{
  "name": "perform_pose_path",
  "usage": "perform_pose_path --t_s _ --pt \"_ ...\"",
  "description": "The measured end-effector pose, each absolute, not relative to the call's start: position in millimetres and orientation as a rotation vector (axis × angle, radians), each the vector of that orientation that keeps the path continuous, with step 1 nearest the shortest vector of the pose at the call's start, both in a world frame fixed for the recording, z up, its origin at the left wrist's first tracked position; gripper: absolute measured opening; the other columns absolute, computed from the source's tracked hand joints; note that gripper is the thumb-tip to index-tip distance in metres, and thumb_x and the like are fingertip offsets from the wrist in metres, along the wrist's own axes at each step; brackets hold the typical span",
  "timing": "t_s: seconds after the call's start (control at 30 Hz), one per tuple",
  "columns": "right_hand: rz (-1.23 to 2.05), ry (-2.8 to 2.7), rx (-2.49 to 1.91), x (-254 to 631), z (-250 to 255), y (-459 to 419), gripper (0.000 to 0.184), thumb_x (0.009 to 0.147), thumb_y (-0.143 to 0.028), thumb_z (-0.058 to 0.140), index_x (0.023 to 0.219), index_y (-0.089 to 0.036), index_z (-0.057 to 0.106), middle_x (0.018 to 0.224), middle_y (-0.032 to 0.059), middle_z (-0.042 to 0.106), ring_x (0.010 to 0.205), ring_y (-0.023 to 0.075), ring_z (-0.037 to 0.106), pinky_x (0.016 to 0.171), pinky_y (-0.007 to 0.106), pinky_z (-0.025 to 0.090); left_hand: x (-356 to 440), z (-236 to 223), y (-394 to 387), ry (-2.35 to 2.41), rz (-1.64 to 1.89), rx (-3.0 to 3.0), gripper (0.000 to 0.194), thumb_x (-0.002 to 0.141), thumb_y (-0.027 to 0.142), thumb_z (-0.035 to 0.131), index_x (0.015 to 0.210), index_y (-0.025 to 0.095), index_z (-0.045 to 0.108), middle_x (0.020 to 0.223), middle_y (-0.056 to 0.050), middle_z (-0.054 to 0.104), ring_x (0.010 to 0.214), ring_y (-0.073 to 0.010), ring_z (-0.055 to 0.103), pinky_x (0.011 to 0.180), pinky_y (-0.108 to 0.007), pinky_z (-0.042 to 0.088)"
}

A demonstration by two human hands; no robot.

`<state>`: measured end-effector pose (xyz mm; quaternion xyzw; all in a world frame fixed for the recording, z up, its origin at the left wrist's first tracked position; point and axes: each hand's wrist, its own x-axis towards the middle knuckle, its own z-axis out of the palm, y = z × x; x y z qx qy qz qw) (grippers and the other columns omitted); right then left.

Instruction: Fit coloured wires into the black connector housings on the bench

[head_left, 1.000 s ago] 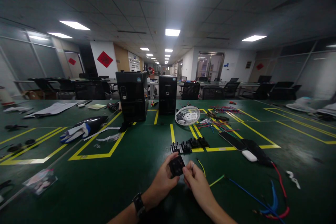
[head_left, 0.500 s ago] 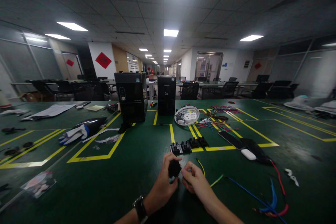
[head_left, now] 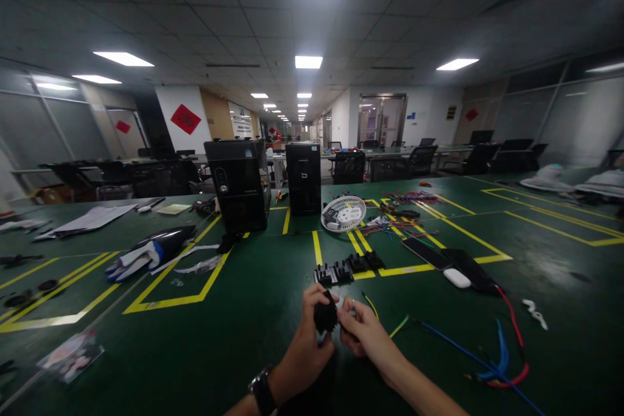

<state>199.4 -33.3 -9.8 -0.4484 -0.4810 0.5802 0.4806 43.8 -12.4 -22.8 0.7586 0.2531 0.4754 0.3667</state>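
Note:
My left hand (head_left: 311, 331), with a watch on its wrist, is wrapped round a small black part with a toothed edge (head_left: 325, 313), held up above the green table. My right hand (head_left: 361, 327) touches or nearly touches that part's right edge, thumb and fingers pinched together. Whatever lies between those fingertips is too small to make out. Just beyond the hands stand several black blocks with upright posts (head_left: 334, 273). Beside my right hand is a yellow-green wire (head_left: 400, 325); a blue wire (head_left: 453, 344) lies farther right.
Two black computer towers (head_left: 237, 188) (head_left: 303, 179) stand at the back. A white basket (head_left: 344, 214) sits near loose coloured wires (head_left: 414, 197). Two dark phones (head_left: 426, 253) (head_left: 470, 270) and a white case (head_left: 457, 278) lie at right, gloves (head_left: 139, 259) and a plastic bag (head_left: 71, 356) at left.
The view has shifted slightly. The black part has turned a little in my left hand, and my right fingers stay pinched at its edge.

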Motion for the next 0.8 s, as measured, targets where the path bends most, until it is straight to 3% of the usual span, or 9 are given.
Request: perform_pose_path --t_s 0.1,0.27,0.4,0.5,0.57,0.7,0.8 --pt "1.386 -1.177 -1.099 197.7 -15.5 -31.1 0.057 0.068 -0.074 0.061 0.069 -0.023 0.034 0.043 -0.0129 0.034 0.033 0.0034 0.025 0.034 0.017 0.012 44.8 -24.0 -14.4 0.645 1.195 1.916 0.061 0.065 -0.005 0.051 0.118 0.024 0.041 0.133 -0.010 0.035 0.132 -0.0267 0.031 0.112 -0.047 0.022" --pt "1.354 -1.225 -1.196 200.0 -19.1 -31.3 0.058 0.067 -0.077 0.057 0.070 -0.023 0.037 0.048 -0.0094 0.046 0.032 0.0036 0.026 0.031 0.017 0.017 36.3 -20.3 -20.4 0.593 1.090 1.911 0.052 0.073 0.003 0.053 0.119 0.024 0.042 0.140 -0.012 0.030 0.132 -0.0272 0.031 0.111 -0.046 0.025" --pt "1.370 -1.280 -1.240 198.6 -18.2 -31.6 0.057 0.069 -0.078 0.054 0.070 -0.023 0.039 0.043 -0.0106 0.042 0.030 0.0047 0.025 0.032 0.018 0.016 31.6 -16.0 -17.8 0.608 1.066 1.808 0.042 0.086 0.026 0.054 0.126 0.023 0.041 0.139 -0.011 0.036 0.131 -0.0261 0.035 0.110 -0.043 0.027" --pt "1.281 -1.271 -1.142 189.5 -19.8 -31.6 0.055 0.072 -0.076 0.052 0.071 -0.023 0.037 0.048 -0.0099 0.042 0.035 0.0060 0.030 0.037 0.019 0.020 37.2 -12.0 -10.4 0.753 1.131 1.544 0.041 0.093 0.047 0.040 0.125 0.023 0.046 0.132 -0.009 0.044 0.117 -0.0224 0.049 0.102 -0.035 0.038" --pt "1.165 -1.307 -1.136 183.9 -20.0 -33.5 0.048 0.079 -0.069 0.051 0.073 -0.023 0.039 0.051 -0.0085 0.043 0.041 0.0081 0.036 0.041 0.020 0.025 41.9 -10.6 -6.0 0.830 1.170 1.471 0.044 0.094 0.053 0.033 0.118 0.022 0.052 0.123 -0.008 0.052 0.106 -0.0211 0.055 0.093 -0.031 0.043" --pt "0.846 -1.583 -1.291 185.6 -10.1 -39.4 0.027 0.089 -0.042 0.050 0.073 -0.020 0.052 0.057 -0.0033 0.054 0.054 0.0134 0.050 0.053 0.024 0.033 44.3 -11.3 -4.3 0.926 1.220 1.621 0.042 0.095 0.051 0.032 0.099 0.019 0.059 0.084 -0.004 0.060 0.081 -0.0186 0.057 0.077 -0.028 0.044" --pt "0.676 -1.804 -1.325 191.8 6.3 -40.6 0.022 0.089 -0.030 0.051 0.071 -0.019 0.059 0.061 -0.0007 0.060 0.058 0.0149 0.054 0.055 0.025 0.030 45.2 -9.7 -7.2 0.969 1.300 1.663 0.042 0.095 0.051 0.031 0.091 0.019 0.058 0.079 -0.003 0.059 0.076 -0.0175 0.056 0.073 -0.028 0.043"
